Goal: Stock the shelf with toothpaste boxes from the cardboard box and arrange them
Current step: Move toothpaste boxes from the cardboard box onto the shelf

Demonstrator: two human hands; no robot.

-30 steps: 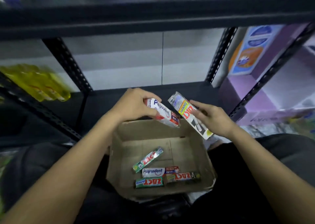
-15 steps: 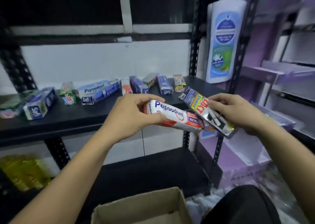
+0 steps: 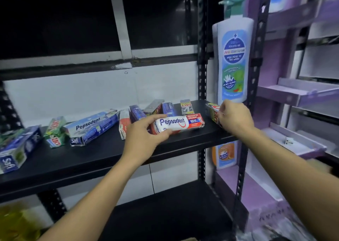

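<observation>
My left hand (image 3: 145, 136) grips a white and red Pepsodent box (image 3: 178, 124) by its left end, holding it level just over the black shelf (image 3: 102, 154). My right hand (image 3: 233, 118) holds a Zact box (image 3: 211, 110) at the shelf's right end, and my fingers cover most of it. Several toothpaste boxes lie in a loose row along the shelf: a long blue Pepsodent box (image 3: 95, 126), a green Zact box (image 3: 55, 132) and a blue Safi box (image 3: 16, 152) at the far left. Only a corner of the cardboard box (image 3: 189, 239) shows at the bottom edge.
A tall white and blue wash bottle (image 3: 233, 61) stands by the black upright (image 3: 256, 75) right of the shelf. Purple display shelves (image 3: 300, 94) fill the right side. A lower black shelf (image 3: 165, 213) lies below, with yellow packs (image 3: 14, 222) at bottom left.
The view rose from the cardboard box to the shelf. Both hands moved forward, carrying the Pepsodent box and the Zact box up to the shelf.
</observation>
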